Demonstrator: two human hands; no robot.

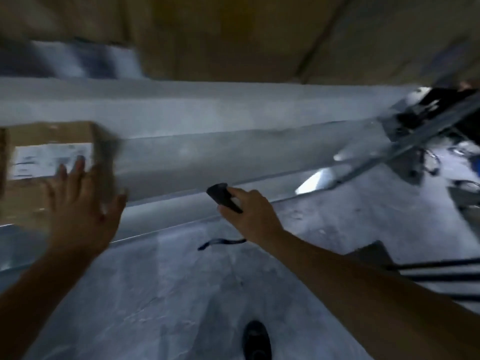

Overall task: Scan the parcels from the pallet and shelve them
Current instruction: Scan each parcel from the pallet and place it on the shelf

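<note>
The view is blurred by motion. A brown cardboard parcel [49,141] with a white label [52,159] sits at the left on a grey metal shelf [197,157]. My left hand [80,203] lies against the parcel's near right corner with fingers spread and straight. My right hand [252,211] grips a black handheld scanner [222,197] in front of the shelf's edge; a dark strap [220,242] hangs below the wrist.
Large cardboard boxes [233,37] stand on the shelf level behind. A grey concrete floor [161,294] spreads below, with my dark shoe [256,340] on it. Dark equipment and cables [436,110] crowd the right end of the shelf.
</note>
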